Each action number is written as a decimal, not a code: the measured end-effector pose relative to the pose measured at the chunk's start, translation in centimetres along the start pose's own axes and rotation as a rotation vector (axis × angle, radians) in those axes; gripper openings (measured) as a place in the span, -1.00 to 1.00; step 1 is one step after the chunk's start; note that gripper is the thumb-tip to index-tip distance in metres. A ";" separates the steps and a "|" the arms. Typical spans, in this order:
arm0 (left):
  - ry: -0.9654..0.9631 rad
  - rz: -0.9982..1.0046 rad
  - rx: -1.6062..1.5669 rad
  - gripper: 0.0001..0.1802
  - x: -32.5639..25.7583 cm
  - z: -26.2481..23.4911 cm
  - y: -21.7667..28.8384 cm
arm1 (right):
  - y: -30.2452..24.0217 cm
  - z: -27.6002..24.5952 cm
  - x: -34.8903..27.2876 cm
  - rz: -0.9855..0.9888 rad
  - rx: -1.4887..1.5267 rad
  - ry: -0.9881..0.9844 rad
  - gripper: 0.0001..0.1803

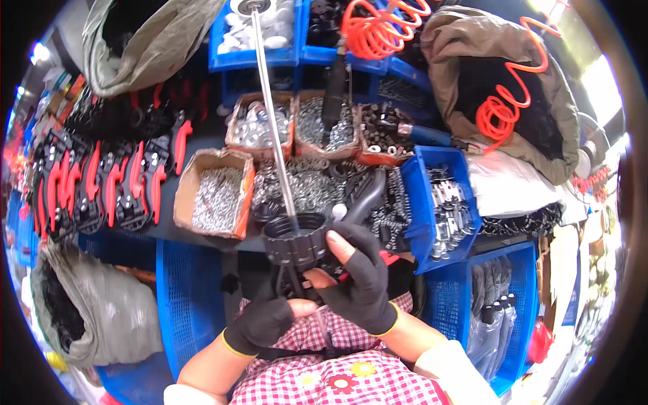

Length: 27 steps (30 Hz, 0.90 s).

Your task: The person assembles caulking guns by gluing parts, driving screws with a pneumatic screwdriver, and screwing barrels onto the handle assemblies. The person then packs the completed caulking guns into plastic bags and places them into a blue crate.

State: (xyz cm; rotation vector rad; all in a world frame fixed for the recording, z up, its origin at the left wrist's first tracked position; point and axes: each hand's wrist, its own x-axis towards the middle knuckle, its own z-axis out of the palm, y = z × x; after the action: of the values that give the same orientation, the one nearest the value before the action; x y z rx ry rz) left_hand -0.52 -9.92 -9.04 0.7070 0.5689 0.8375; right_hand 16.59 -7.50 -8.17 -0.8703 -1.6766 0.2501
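Between my hands, in front of my apron, is a black ribbed screw cap (pixel 297 241) with a long shiny metal rod (pixel 273 121) rising from it. The rod's far end carries a round disc (pixel 254 5) over the back bins. My right hand (pixel 361 280), in a black fingerless glove, grips the cap's right side with the index finger along it. Lower down, my left hand (pixel 266 322), gloved alike, is closed around the dark part (pixel 289 280) under the cap; my fingers hide much of that part.
Cardboard boxes (pixel 214 192) of small metal parts line the bench. A blue bin (pixel 442 206) of metal pieces stands to their right. Red-and-black trigger handles (pixel 101 179) lie left. Orange coiled air hoses (pixel 385 30) hang overhead. Blue crates (pixel 192 304) flank me; cloth sacks (pixel 101 310) stand around.
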 end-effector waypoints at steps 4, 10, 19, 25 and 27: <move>0.104 0.030 0.284 -0.58 0.4 1.3 -0.7 | 1.1 -1.2 -0.6 -0.060 -0.100 -0.090 -0.31; 0.060 0.269 0.748 -0.60 0.8 -0.7 -2.0 | 0.3 -3.1 0.1 0.044 -0.239 -0.264 -0.37; 0.200 0.070 0.459 -0.59 -0.4 -4.2 -7.4 | 12.1 -7.5 4.0 0.016 -0.738 -0.575 -0.76; 0.214 0.036 0.371 -0.51 0.3 -5.7 -9.5 | 14.5 -6.5 3.4 -0.110 -0.995 -0.927 -0.88; 0.164 0.124 0.394 -0.49 0.7 -5.7 -9.8 | 14.7 -6.5 3.8 -0.074 -1.096 -1.056 -0.89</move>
State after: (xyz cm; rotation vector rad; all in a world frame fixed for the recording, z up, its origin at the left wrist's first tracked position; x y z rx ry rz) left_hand 0.47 -12.08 -20.12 1.0463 0.8582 0.9140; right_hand 28.35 3.43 -11.92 -1.6238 -2.9046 -0.4044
